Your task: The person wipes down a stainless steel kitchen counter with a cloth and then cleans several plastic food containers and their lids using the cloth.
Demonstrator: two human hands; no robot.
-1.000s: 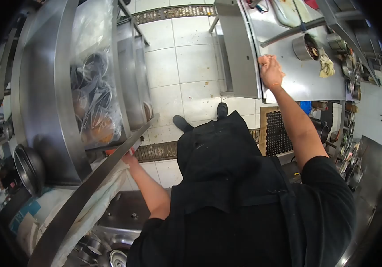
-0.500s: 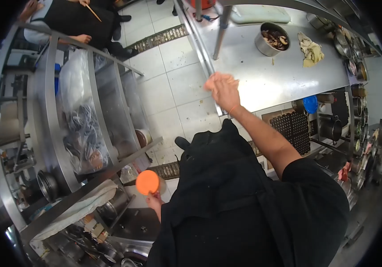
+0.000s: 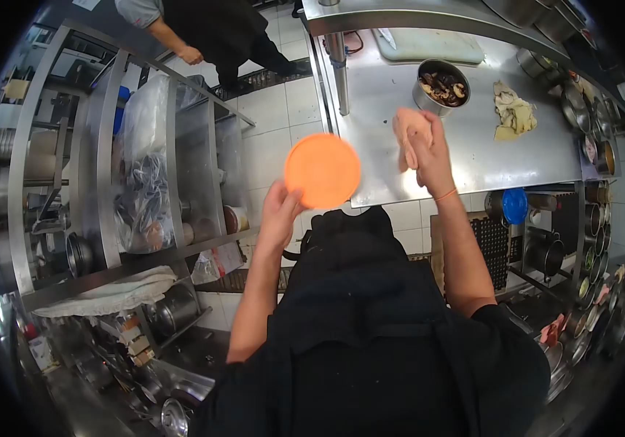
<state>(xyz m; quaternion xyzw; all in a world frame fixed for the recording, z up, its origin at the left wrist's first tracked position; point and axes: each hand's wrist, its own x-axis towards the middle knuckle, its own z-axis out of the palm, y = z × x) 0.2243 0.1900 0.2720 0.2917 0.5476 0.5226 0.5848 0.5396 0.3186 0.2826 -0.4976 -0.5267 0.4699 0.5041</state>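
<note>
My left hand (image 3: 280, 207) grips a round orange lid (image 3: 323, 170) by its near left edge, thumb on top. The lid is held up in front of me by the steel table's left corner; whether a container hangs beneath it is hidden. In my right hand (image 3: 433, 153) is a bunched pink cloth (image 3: 412, 135), a little blurred, over the steel table (image 3: 378, 175). Just beyond the cloth stands a steel pot (image 3: 436, 105) with dark, sliced pieces inside. A crumpled yellowish cloth (image 3: 514, 111) lies to the right of the pot.
A pale green cutting board (image 3: 429, 47) with a knife lies at the table's back. A metal rack (image 3: 112, 160) with plastic-wrapped goods stands left. An upright post (image 3: 339, 76) rises from the table's left side. Beyond the rack a person (image 3: 199, 29) stands in a dark apron.
My left hand has brought the orange lid up and forward from low at my left side. The right hand with the pink cloth has moved right, from the table's left edge toward the pot.
</note>
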